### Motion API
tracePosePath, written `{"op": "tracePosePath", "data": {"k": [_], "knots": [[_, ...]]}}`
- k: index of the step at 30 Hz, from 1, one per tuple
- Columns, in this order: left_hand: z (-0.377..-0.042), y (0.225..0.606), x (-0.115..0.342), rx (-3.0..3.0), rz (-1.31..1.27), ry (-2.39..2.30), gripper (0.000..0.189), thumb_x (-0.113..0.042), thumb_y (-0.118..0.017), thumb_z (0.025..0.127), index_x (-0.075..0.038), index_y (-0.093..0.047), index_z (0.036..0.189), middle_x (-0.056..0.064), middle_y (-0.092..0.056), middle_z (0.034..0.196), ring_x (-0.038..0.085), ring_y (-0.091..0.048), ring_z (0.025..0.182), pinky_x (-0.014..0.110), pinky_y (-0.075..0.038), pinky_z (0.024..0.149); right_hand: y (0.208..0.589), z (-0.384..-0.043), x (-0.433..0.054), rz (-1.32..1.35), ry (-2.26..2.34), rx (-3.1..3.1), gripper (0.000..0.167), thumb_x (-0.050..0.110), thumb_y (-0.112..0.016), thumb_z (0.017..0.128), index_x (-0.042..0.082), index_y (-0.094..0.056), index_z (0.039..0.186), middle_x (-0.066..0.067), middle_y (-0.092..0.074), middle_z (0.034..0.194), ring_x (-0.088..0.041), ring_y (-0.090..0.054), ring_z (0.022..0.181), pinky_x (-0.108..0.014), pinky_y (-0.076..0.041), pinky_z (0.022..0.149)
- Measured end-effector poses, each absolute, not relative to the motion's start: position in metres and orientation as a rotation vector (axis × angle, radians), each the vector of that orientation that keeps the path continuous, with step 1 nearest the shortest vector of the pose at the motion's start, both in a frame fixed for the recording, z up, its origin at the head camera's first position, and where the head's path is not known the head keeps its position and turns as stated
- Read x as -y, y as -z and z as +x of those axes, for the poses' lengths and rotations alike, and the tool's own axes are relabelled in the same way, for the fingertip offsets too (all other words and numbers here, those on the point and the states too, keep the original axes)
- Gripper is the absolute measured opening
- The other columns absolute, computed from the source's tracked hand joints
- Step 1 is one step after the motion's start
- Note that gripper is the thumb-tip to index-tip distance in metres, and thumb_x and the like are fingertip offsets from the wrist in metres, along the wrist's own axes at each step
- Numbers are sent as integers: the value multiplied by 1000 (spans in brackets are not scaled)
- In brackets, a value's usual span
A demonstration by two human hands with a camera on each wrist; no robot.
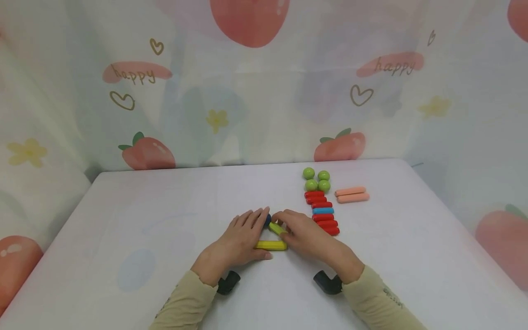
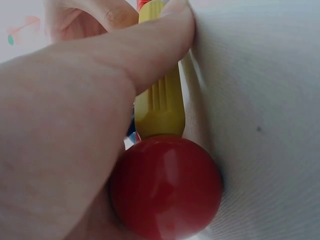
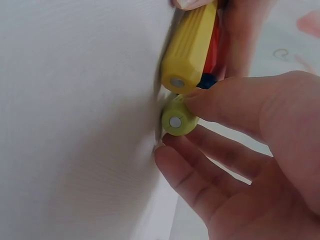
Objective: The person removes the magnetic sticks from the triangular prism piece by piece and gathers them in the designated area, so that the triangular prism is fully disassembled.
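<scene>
My left hand [image 1: 243, 236] lies over a small group of magnetic pieces, its thumb along a yellow magnetic stick [image 1: 272, 245]. In the left wrist view that stick meets a red ball [image 2: 165, 187] beside the palm. My right hand [image 1: 307, 231] pinches a yellow-green magnetic stick [image 3: 175, 120] between thumb and fingers; its round end shows a metal disc. The far end of this stick is by a dark blue ball [image 1: 268, 220], next to the left fingertips. Part of a red stick [image 3: 214, 47] shows behind the yellow one; the left hand hides the rest.
To the right, several red sticks [image 1: 323, 217] lie in a column with a blue stick [image 1: 323, 211] among them. Several green balls [image 1: 311, 185] are behind them, and two peach sticks [image 1: 353, 198] lie farther right. A printed cloth hangs beyond the white table [image 1: 165, 197].
</scene>
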State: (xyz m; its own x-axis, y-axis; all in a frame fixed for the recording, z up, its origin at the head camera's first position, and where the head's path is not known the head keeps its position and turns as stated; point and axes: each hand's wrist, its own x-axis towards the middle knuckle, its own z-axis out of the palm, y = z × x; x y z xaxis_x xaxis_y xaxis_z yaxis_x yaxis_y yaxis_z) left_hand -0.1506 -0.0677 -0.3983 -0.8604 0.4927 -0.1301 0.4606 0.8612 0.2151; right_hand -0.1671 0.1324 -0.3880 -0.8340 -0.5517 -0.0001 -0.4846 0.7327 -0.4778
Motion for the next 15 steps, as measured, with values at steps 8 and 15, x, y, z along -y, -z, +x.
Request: {"op": "tracePosePath", "data": {"k": [8,15], "knots": [[-150,398,67,-2849,735,-281,103,-57,-67,87,-9,-12,159,13,-27,162,35,-27,148,53,-29,119,388,-165,-131,-813,663,-2835,43,9,-74,88,12,-61,129,-3,-67,117,-17,-63,101,-34,-59,86],[-150,397,67,-2839,717,-295,103,-57,-67,87,-9,-12,159,13,-26,163,35,-26,149,53,-28,120,387,-164,-129,-797,634,-2861,44,10,-75,87,12,-62,129,-3,-68,119,-19,-64,106,-36,-58,90]]}}
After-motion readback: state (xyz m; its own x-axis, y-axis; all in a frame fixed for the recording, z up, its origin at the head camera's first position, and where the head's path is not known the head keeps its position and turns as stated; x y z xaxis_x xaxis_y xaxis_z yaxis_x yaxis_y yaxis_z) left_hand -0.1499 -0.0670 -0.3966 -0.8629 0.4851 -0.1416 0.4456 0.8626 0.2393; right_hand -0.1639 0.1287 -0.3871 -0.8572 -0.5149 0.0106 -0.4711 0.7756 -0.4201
